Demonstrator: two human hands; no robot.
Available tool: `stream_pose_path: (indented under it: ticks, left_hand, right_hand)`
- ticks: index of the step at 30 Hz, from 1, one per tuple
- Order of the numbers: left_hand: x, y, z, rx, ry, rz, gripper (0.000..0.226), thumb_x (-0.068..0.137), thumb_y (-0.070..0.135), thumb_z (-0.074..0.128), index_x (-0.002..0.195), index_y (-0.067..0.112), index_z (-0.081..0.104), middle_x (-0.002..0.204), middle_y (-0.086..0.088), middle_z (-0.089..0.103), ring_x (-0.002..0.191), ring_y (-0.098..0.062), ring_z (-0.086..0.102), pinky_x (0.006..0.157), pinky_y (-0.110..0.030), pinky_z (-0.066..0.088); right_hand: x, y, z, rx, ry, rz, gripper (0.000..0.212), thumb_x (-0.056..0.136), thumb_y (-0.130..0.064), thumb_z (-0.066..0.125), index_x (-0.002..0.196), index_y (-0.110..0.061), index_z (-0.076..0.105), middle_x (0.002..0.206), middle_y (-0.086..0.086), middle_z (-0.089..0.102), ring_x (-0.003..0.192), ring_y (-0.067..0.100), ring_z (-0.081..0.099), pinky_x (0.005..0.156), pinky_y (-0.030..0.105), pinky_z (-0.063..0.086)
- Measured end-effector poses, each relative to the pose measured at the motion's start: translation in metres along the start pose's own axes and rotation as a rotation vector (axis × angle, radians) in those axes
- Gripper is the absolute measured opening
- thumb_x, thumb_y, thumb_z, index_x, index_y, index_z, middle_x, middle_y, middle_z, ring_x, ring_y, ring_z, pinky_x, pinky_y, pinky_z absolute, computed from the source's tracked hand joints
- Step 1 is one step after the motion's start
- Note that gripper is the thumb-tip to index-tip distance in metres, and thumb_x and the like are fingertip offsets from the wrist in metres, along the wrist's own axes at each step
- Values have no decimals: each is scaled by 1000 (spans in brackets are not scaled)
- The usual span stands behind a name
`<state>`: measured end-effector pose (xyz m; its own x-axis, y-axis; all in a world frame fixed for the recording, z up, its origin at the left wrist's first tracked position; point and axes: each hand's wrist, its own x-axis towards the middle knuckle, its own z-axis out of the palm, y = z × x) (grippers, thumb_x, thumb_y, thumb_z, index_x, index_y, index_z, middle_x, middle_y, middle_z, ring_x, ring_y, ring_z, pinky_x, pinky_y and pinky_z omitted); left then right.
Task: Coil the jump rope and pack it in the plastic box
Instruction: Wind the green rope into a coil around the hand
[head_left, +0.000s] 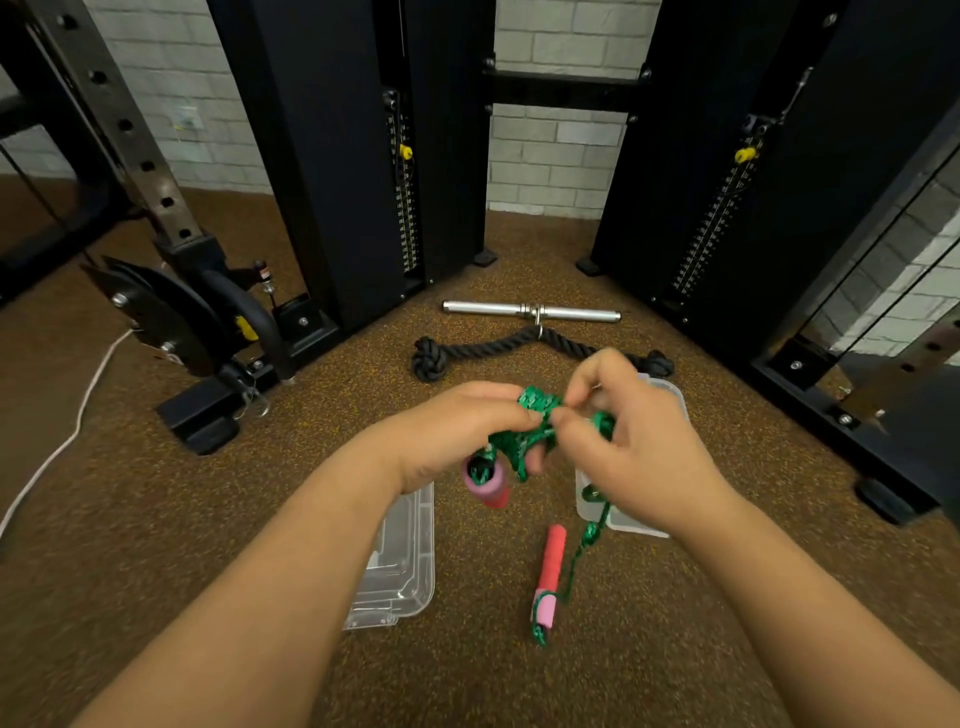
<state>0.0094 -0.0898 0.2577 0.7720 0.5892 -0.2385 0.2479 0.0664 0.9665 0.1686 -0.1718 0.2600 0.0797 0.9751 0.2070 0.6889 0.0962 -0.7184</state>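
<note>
Rope (535, 423) wound around left fingers (522, 413).

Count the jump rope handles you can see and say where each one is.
2. One handle hangs just below the left hand, beside the green rope coil. The other handle lies on the floor nearer the camera, between the clear lid and box.

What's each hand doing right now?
Left hand: grips the coiled green jump rope.
Right hand: pinches a strand of the same rope.
</note>
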Motion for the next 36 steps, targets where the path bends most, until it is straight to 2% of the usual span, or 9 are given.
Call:
stream_pose_path:
  ticks: [2, 5, 11, 15, 19, 22, 26, 31, 36]
  left_hand:
    - [-4, 2, 2, 5, -102, -1, 12, 92, 13, 52, 85, 8, 59, 69, 2, 64, 61, -4, 61, 63, -15, 46]
    - [-4, 1, 3, 38, -185, -69, 8, 89, 15, 63, 84, 12, 57, 69, 2, 61, 56, -11, 55, 52, -20, 41]
    - [-3, -2, -2, 93, -125, -132, 14, 92, 24, 59, 85, 12, 60, 61, 6, 56, 50, -10, 49, 56, -23, 38]
    - [1, -3, -3, 107, 8, -51, 15, 94, 24, 54, 92, 11, 61, 57, 10, 54, 55, -1, 50, 71, -22, 40]
    - [1, -6, -7, 81, 64, -36, 16, 94, 28, 55, 83, 19, 60, 58, 8, 52, 60, -14, 44, 66, -31, 35]
    - [1, -8, -9, 116, 88, -60, 25, 90, 36, 58, 89, 12, 60, 60, 6, 54, 65, -24, 38, 63, -39, 30]
    - [2, -8, -9, 210, 139, -85, 29, 92, 35, 55, 90, 6, 55, 59, 8, 56, 72, -26, 40, 72, -41, 30]
    - [4, -8, -11, 228, 205, -87, 26, 95, 34, 51, 82, 12, 52, 63, 4, 55, 70, -25, 41, 69, -40, 32]
    - [2, -11, -17, 203, 228, -59, 31, 94, 38, 51, 73, 16, 51, 64, 4, 54, 72, -20, 44, 77, -37, 36]
  right_hand:
    - [4, 4, -6, 156, 73, 74, 12, 87, -29, 56, 82, -27, 46, 61, -9, 59, 44, 10, 38, 47, 30, 36]
    - [11, 13, -5, 347, 140, 151, 13, 90, -25, 60, 84, -22, 49, 49, -11, 46, 44, 9, 36, 48, 30, 34]
    - [15, 27, -10, 526, 296, 327, 14, 92, -28, 58, 95, -14, 57, 61, 4, 45, 51, 14, 42, 41, 20, 42]
    - [10, 27, -6, 473, 113, 225, 25, 84, -35, 62, 92, -12, 67, 63, 1, 48, 48, 6, 42, 43, 15, 38]
    - [8, 25, -5, 402, -54, 129, 24, 75, -35, 67, 84, -14, 74, 60, -11, 59, 53, -2, 50, 54, 13, 40]
    - [7, 26, -5, 318, -44, 139, 12, 81, -31, 69, 85, -22, 76, 71, 9, 67, 64, 14, 58, 62, 24, 47]
    - [4, 21, -1, 327, 24, 116, 11, 83, -33, 66, 86, -29, 76, 78, 5, 72, 78, 25, 65, 75, 38, 52]
    - [-2, 10, 8, 393, 58, 37, 11, 85, -22, 65, 89, -28, 74, 66, -11, 67, 63, -1, 60, 60, 17, 49]
    - [-3, 16, 13, 285, -170, 133, 8, 82, -17, 71, 83, -24, 74, 63, -8, 64, 59, 3, 60, 61, 23, 50]
